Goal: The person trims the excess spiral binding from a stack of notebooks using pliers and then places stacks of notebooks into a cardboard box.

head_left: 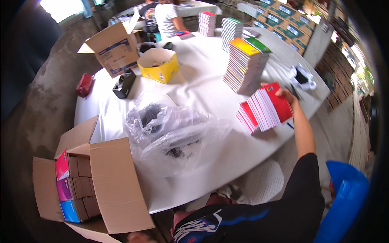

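Note:
My right arm reaches out over the right side of the table. Its hand grips a bundle of red notebooks at the top end. The bundle is tilted and fanned, with white page edges showing. Right behind it stands a tall stack of notebooks with yellow and green covers. Low at the bottom edge, my left hand shows only in part and blurred, beside the flap of an open cardboard box. Inside that box lie packed notebooks with red, purple and blue covers; the left hand's fingers cannot be made out.
Crumpled clear plastic covers the middle of the white table. Beyond are a yellow box, a black holder, another carton and more notebook stacks. A person sits at the far side. Stacked cartons stand behind.

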Available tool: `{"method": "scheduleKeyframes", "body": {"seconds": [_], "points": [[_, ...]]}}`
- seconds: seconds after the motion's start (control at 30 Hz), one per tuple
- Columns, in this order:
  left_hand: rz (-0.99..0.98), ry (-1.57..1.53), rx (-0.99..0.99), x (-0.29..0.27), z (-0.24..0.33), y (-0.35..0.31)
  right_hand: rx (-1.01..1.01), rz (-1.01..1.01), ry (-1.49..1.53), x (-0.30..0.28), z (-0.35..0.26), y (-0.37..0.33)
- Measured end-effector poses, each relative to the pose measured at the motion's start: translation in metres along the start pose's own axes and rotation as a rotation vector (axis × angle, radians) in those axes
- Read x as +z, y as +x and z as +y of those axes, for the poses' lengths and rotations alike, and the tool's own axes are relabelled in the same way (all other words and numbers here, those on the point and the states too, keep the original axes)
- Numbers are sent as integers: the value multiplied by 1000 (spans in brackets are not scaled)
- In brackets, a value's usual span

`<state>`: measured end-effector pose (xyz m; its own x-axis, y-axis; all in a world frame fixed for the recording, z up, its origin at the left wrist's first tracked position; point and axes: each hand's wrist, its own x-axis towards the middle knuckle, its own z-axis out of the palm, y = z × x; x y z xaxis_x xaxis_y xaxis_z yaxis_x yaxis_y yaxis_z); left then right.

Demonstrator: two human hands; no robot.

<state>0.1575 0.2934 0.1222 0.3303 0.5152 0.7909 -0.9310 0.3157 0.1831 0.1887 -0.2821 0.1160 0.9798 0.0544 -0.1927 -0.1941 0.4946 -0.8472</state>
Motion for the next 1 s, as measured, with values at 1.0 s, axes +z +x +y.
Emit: {"method": "scheduleKeyframes", "body": {"seconds": [1.0], "points": [[48, -464, -2038, 247, -270, -346, 305, 149, 24, -83, 55, 34]]}}
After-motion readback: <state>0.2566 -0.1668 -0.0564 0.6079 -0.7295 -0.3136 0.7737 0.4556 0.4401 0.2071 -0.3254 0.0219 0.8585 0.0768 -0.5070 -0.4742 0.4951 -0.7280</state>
